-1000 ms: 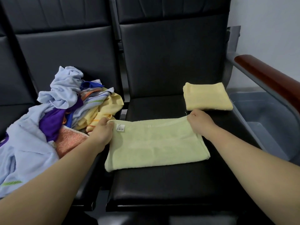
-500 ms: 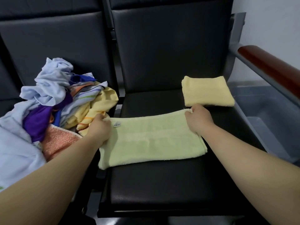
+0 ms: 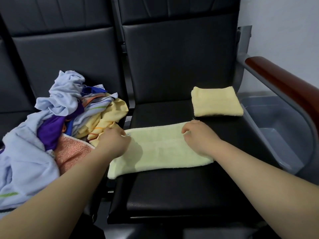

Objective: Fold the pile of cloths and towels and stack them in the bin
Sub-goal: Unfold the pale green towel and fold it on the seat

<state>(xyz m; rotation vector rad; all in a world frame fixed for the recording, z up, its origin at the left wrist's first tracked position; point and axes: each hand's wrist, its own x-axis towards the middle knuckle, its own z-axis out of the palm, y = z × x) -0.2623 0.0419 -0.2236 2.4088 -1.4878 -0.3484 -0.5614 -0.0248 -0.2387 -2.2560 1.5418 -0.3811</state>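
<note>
A pale green towel (image 3: 160,150), folded into a long strip, lies across the black seat (image 3: 172,195). My left hand (image 3: 114,142) pinches its far left corner. My right hand (image 3: 198,137) rests on the far edge near the right end, fingers curled onto the cloth. A folded yellow towel (image 3: 215,102) sits at the seat's back right. The unfolded pile (image 3: 60,121) of blue, purple, striped and orange cloths covers the seat to the left. The grey bin (image 3: 276,135) stands on the floor to the right, below the armrest.
A metal armrest with a brown wooden top (image 3: 284,87) runs between the seat and the bin. Black seat backs (image 3: 172,57) rise behind. A white wall (image 3: 284,23) is at the right.
My right hand has slid a little left from the towel's far right corner along its edge. My left hand stays at the left corner. The towel lies as before.
</note>
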